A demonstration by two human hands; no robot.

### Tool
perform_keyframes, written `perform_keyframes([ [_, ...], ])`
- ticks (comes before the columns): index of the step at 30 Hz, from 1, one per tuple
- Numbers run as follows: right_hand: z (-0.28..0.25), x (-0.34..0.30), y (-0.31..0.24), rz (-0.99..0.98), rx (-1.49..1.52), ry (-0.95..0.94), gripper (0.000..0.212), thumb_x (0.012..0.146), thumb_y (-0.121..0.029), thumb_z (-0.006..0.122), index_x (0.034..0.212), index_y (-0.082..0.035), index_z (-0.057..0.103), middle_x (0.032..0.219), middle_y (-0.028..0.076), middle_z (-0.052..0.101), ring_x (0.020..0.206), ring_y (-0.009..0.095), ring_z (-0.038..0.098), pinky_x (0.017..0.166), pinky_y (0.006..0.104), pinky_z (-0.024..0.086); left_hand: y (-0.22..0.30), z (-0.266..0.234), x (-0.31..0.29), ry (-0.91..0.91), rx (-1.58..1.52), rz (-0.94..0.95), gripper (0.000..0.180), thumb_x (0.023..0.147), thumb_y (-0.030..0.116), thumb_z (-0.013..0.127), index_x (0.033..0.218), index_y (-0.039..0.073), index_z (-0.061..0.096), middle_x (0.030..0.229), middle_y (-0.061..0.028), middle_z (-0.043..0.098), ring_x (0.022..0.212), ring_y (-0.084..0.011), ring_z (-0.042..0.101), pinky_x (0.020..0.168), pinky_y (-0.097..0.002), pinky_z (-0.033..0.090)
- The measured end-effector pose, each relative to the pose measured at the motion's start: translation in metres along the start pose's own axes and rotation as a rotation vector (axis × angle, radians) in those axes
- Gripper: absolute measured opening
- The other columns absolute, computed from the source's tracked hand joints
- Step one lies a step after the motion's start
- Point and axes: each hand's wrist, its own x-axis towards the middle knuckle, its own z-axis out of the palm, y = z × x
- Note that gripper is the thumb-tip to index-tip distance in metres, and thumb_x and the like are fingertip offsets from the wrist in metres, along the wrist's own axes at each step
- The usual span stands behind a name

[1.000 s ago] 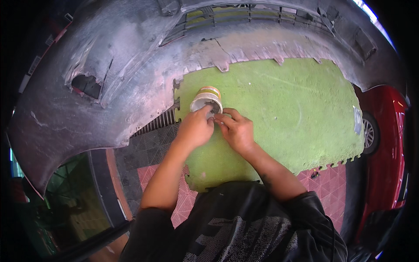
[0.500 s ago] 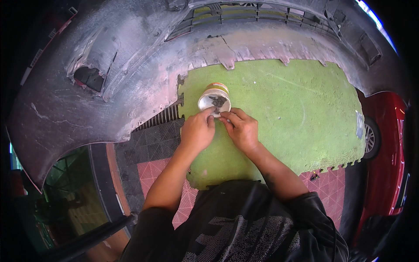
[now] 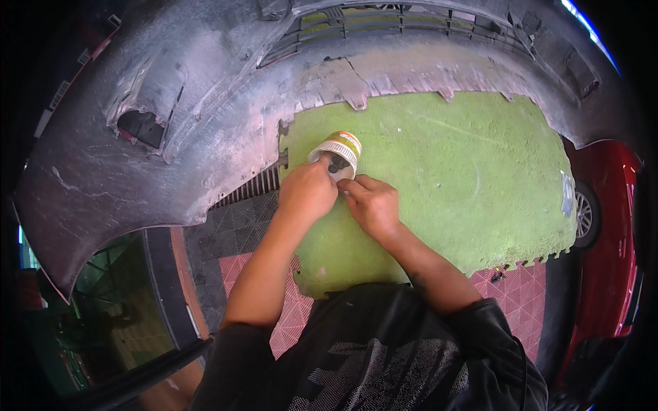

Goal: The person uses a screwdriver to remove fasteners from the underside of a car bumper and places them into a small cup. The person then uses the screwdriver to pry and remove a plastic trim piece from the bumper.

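A small round tub [image 3: 348,144] with a white ribbed rim and a yellow-green and orange label is tilted, its open mouth toward me. Dark lumps show inside against the pale wall. My left hand [image 3: 308,186] is closed at the left of the mouth, with fingertips inside the rim and partly hidden. At the lower right of the rim, my right hand [image 3: 372,204] pinches the edge between thumb and curled fingers. Beneath both hands lies a green foam mat [image 3: 466,192]. I cannot tell whether the tub rests on it.
A large scuffed grey car bumper [image 3: 226,103] curves around the far side and left, with a slatted grille [image 3: 397,24]. Red floor tiles [image 3: 241,274] and dark tiles [image 3: 233,219] border the mat. A red car [image 3: 610,205] stands at the right.
The tub has turned, so its mouth now points more to the lower left and more of its label shows. Both hands have shifted slightly left, with the left fingers farther over the rim.
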Motion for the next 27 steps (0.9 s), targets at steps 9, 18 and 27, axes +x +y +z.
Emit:
perform_keyframes([
  [9,-0.002,0.002,0.004,0.001,-0.022,-0.017,0.021,0.077,-0.006,0.081,0.096,-0.016,0.079,0.085,0.004,0.072,0.070,0.028,0.071,0.063,0.0403,0.058,0.002,0.010,0.010,-0.030,-0.060,0.026,0.030,0.094,0.013,0.061,0.119,0.004,0.074,0.103,-0.0282,0.075,0.096,-0.0462,0.073,0.088,-0.0560,0.058],
  [18,0.002,0.001,0.007,0.020,0.050,-0.009,0.021,0.079,-0.005,0.078,0.096,-0.017,0.078,0.082,0.003,0.069,0.070,0.027,0.070,0.062,0.0408,0.057,-0.001,0.021,0.010,0.025,-0.028,0.033,0.021,0.091,0.016,0.064,0.105,0.007,0.077,0.101,-0.0211,0.078,0.095,-0.0417,0.075,0.083,-0.0529,0.060],
  [27,-0.006,0.002,0.008,0.072,0.071,-0.044,0.017,0.082,-0.003,0.082,0.097,-0.011,0.078,0.085,0.009,0.073,0.068,0.030,0.070,0.062,0.0409,0.056,0.005,0.020,0.014,0.000,-0.107,0.078,0.021,0.096,0.022,0.069,0.107,0.005,0.076,0.101,-0.0220,0.077,0.094,-0.0438,0.073,0.083,-0.0547,0.058],
])
